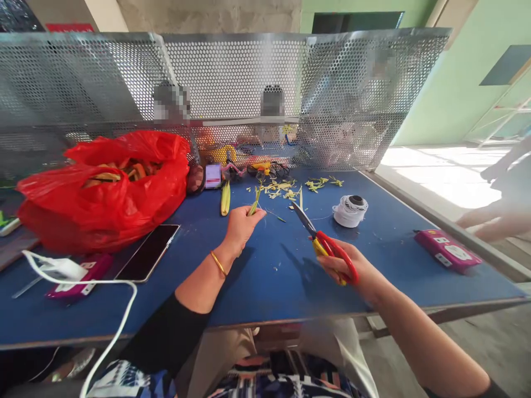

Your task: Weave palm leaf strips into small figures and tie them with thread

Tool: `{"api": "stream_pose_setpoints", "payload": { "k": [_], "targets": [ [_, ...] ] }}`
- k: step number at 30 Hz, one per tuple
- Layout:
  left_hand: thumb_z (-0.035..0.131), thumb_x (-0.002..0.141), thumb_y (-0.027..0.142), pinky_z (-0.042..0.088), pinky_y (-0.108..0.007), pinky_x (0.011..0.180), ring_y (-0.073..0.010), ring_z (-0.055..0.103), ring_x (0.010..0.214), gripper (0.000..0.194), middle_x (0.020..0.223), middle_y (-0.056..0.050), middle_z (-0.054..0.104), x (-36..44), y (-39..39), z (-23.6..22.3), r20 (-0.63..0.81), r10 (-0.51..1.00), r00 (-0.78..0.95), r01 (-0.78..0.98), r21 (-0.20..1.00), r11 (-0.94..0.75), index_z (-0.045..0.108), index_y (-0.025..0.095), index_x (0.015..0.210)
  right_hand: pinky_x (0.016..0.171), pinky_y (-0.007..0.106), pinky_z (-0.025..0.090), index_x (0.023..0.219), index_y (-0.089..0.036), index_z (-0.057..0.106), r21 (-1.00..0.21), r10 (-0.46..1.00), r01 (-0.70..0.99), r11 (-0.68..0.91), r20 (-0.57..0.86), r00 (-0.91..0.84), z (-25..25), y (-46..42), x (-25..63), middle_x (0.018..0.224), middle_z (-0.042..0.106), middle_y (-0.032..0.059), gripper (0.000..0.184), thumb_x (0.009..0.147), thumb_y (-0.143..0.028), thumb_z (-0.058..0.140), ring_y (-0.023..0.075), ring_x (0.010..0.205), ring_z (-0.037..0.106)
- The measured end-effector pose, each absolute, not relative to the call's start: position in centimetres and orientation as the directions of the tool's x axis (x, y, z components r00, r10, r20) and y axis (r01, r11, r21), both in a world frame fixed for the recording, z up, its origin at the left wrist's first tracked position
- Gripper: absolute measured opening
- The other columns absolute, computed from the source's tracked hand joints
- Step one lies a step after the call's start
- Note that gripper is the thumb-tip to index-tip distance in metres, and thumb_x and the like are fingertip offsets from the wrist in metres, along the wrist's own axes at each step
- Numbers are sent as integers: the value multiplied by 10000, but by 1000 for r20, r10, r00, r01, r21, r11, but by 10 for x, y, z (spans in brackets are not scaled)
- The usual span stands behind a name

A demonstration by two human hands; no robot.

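Note:
My left hand (241, 225) is closed in a pinch on a thin yellow-green leaf strip (254, 204), held just above the blue table (265, 276). My right hand (346, 271) grips red-and-yellow-handled scissors (321, 240), blades pointing up and left toward the strip, a short gap away. Yellow-green leaf scraps (286, 190) lie scattered beyond both hands. A folded leaf piece (225, 198) lies to the left of the strip.
A red plastic bag (108, 188) with orange-yellow pieces sits at the left. A phone (148, 251), a white charger and cable (62, 269), a white thread spool (350, 210), pink boxes (448, 251) and a perforated metal screen (232, 94) surround the work spot.

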State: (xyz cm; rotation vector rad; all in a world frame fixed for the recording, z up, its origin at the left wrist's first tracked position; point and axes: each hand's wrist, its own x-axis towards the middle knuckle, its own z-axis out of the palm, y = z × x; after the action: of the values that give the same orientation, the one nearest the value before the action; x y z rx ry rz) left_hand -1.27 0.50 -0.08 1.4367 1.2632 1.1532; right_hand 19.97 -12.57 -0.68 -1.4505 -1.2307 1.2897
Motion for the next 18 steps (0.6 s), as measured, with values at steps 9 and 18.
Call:
{"api": "stream_pose_setpoints", "payload": {
  "k": [9,18],
  "targets": [
    [647,712,284,296,-225,539,-97,372,544,142,512,70,450,-13,10,-7,191,982,1,309,934,-182,670,156,656,648,303,490,917,-218,675,-810,926,-498,-310,-138,-351,0,-122,149,779,559,-5,428,679,-557,781,79,526,395],
    [544,764,274,193,-262,511,-88,264,518,306,468,74,293,-15,8,-6,310,951,13,432,856,-285,425,188,496,616,289,443,972,-179,671,-739,889,-573,-354,-77,-451,-5,-119,138,785,555,-2,484,804,-633,644,76,513,359]
  ]
}}
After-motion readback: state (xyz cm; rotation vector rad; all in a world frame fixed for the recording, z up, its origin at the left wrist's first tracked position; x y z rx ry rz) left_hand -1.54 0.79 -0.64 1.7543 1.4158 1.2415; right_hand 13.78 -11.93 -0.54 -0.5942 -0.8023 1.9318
